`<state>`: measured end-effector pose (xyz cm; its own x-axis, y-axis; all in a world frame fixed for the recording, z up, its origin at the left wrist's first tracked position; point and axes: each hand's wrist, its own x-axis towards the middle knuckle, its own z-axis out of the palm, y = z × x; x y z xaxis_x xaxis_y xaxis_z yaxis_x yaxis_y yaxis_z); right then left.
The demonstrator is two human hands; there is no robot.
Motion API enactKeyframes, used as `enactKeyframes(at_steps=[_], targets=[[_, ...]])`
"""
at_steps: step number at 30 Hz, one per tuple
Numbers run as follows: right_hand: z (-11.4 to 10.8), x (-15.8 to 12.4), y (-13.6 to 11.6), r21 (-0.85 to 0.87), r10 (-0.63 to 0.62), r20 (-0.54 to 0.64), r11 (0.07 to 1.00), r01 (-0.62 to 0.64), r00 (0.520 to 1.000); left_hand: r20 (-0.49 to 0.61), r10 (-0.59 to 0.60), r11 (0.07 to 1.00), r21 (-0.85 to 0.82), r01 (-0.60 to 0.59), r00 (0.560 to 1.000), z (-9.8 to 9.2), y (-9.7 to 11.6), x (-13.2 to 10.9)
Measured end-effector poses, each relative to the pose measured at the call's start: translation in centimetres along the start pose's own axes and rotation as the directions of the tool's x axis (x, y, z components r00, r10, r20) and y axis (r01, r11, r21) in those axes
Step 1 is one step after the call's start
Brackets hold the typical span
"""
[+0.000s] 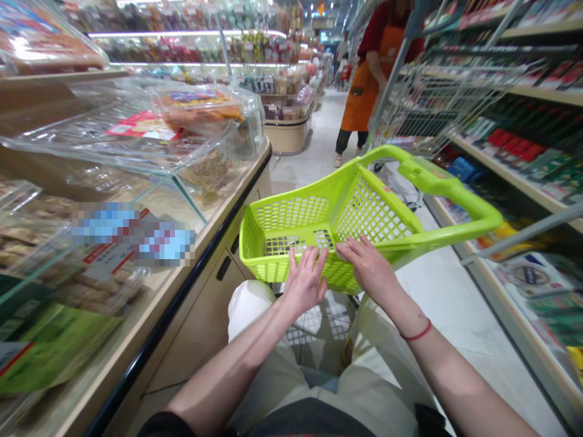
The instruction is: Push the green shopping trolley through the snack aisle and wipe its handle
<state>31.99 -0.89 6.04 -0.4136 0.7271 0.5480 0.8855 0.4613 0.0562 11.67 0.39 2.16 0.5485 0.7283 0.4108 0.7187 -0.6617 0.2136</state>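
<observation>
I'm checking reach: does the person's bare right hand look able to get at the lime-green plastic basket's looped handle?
Probably yes: the right hand is at the basket's near rim, and nothing visible blocks the handle.

My bare forearms (241, 357) reach forward and converge. My left hand (302, 279) shows its back, fingers (312, 257) spread and extended; my right hand (371, 262) angles inward near it, back up, fingers loosely extended.
</observation>
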Motion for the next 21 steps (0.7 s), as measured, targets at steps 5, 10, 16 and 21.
enactKeyframes(at_steps=[5, 10, 16, 21], targets=[[-2.3, -1.6, 2.7, -0.045, 0.037, -0.015, 0.998, -0.037, 0.999, -0.01, 0.009, 0.999, -0.042, -0.009, 1.0, -0.1, -0.1, -0.2], [-3.3, -2.2, 3.6, -0.107, 0.054, -0.035, 0.993, -0.057, 0.998, -0.036, 0.018, 0.999, -0.048, -0.02, 0.999, 0.0, -0.4, -0.4], [-2.0, -1.2, 2.1, -0.162, 0.075, -0.051, 0.983, -0.082, 0.996, -0.02, 0.013, 1.0, -0.006, -0.013, 1.0, -0.3, 0.7, 0.3], [-1.2, -0.8, 0.8, -0.144, 0.081, -0.041, 0.986, -0.086, 0.996, 0.003, 0.062, 0.998, -0.006, -0.062, 0.998, -0.3, 1.7, 1.3]])
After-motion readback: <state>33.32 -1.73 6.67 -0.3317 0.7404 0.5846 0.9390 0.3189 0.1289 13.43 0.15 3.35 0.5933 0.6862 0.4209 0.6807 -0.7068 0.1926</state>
